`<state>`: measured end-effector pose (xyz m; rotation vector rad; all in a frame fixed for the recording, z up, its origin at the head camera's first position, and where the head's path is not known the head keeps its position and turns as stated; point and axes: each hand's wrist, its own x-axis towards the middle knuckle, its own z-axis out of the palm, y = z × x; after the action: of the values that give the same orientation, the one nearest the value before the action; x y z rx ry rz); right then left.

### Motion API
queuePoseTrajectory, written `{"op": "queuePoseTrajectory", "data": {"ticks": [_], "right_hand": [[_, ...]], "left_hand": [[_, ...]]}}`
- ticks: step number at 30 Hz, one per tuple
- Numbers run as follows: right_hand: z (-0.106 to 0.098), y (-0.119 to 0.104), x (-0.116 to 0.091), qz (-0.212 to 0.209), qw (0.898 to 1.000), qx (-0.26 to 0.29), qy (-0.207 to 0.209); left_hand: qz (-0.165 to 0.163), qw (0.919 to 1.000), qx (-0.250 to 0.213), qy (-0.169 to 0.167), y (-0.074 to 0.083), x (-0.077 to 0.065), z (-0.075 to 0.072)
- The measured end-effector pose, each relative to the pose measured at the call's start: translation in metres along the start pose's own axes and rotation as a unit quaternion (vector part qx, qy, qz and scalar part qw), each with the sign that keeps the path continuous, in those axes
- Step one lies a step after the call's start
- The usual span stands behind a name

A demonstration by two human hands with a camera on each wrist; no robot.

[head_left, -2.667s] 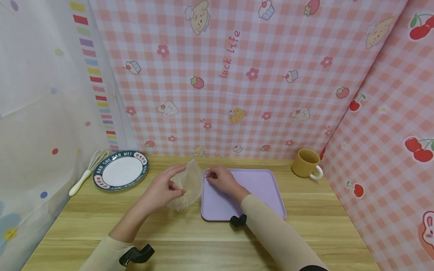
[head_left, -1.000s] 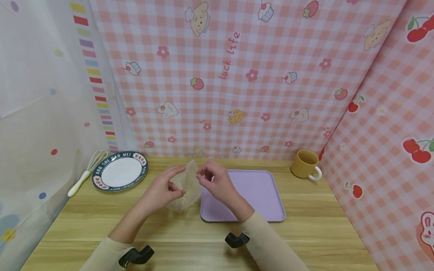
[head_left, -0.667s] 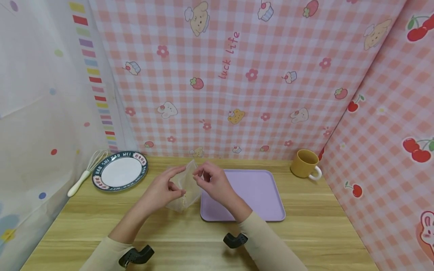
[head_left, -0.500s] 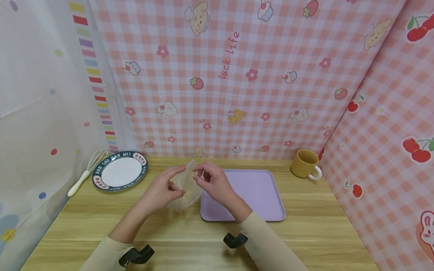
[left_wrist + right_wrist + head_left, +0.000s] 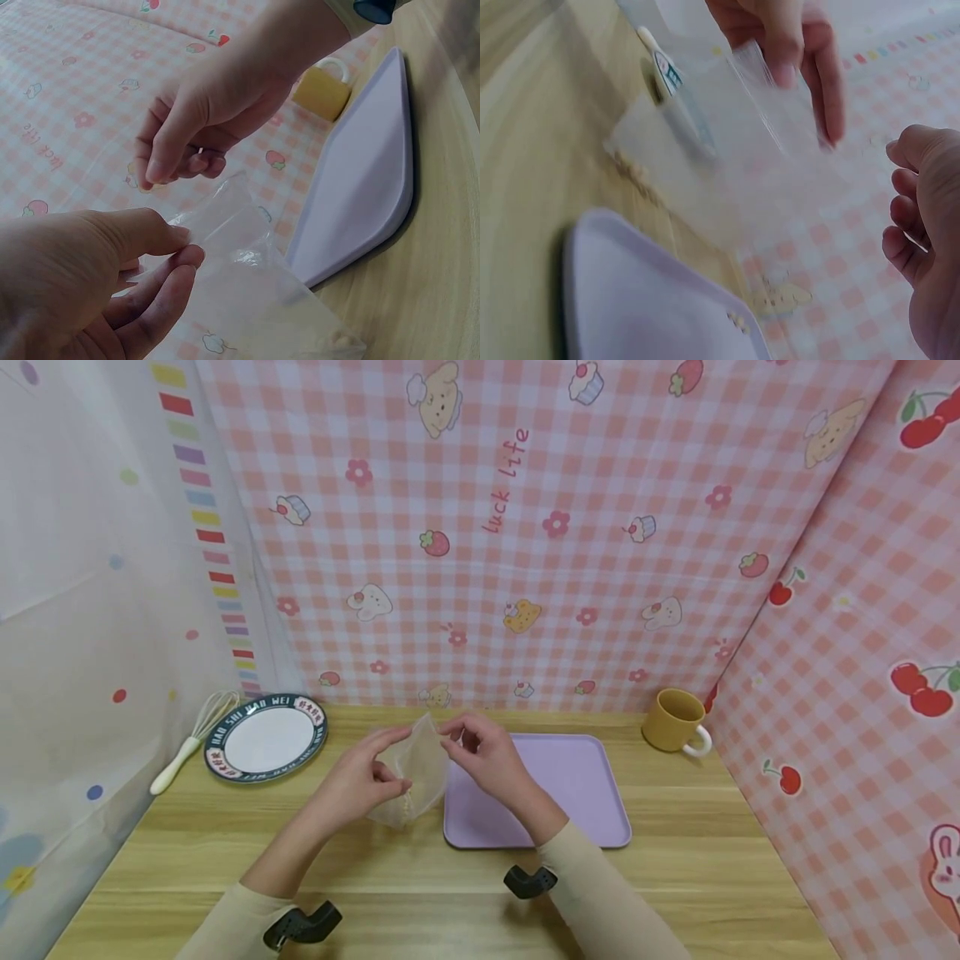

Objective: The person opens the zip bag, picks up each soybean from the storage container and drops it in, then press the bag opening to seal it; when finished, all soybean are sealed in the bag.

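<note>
My left hand (image 5: 363, 789) pinches the edge of a clear plastic zip bag (image 5: 426, 768) between thumb and fingers, its mouth facing up and right. Small pale-yellow pieces (image 5: 634, 171) lie in the bag's bottom corner. Just right of the mouth is my right hand (image 5: 491, 764), its thumb and index tips a little apart and the other fingers loosely curled; nothing shows between them. Beneath that hand sits a lilac tray (image 5: 573, 793). A few similar small pieces (image 5: 739, 322) rest on the tray near its edge in the right wrist view, hidden by my right hand in the head view.
A white plate (image 5: 272, 739) with a dark lettered rim stands at the back left, beside a whisk (image 5: 189, 747) with a pale handle. A mustard mug (image 5: 673, 722) with a white handle is at the back right. Patterned cloth hangs behind and at both sides.
My right hand went from the tray's left edge up to the bag's mouth, where its fingertips parted, then drew slightly back to the right. The left hand and bag stay put.
</note>
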<state>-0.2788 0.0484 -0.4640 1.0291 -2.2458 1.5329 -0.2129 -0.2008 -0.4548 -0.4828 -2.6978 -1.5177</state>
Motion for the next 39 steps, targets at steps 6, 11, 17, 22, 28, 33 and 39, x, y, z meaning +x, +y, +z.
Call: {"op": "queuePoseTrajectory", "data": {"ticks": [6,11,17,22,28,33,39], "right_hand": [[-0.017,0.023,0.006,0.046,0.999,-0.014,0.010],[-0.027,0.046,0.010,0.054,0.998,-0.037,-0.012],[-0.026,0.072,0.017,0.072,0.991,-0.091,-0.073],[-0.018,0.087,0.018,0.080,0.979,-0.134,-0.132],[-0.006,0.102,0.019,0.094,0.973,-0.137,-0.160],[0.001,0.110,0.017,0.100,0.967,-0.153,-0.177],[0.007,0.111,0.016,0.108,0.964,-0.162,-0.181]], "left_hand": [[0.001,1.0000,-0.001,0.003,-0.001,0.000,-0.001],[-0.003,1.0000,-0.001,0.002,-0.002,0.000,-0.001],[0.001,1.0000,-0.002,0.005,-0.001,0.002,-0.002],[0.015,0.9999,-0.004,0.007,-0.002,0.000,-0.002],[0.024,0.9996,-0.010,0.011,-0.003,0.000,-0.002],[0.020,0.9997,-0.005,0.010,-0.004,0.000,-0.001],[0.020,0.9997,-0.006,0.008,-0.004,-0.001,-0.002]]}}
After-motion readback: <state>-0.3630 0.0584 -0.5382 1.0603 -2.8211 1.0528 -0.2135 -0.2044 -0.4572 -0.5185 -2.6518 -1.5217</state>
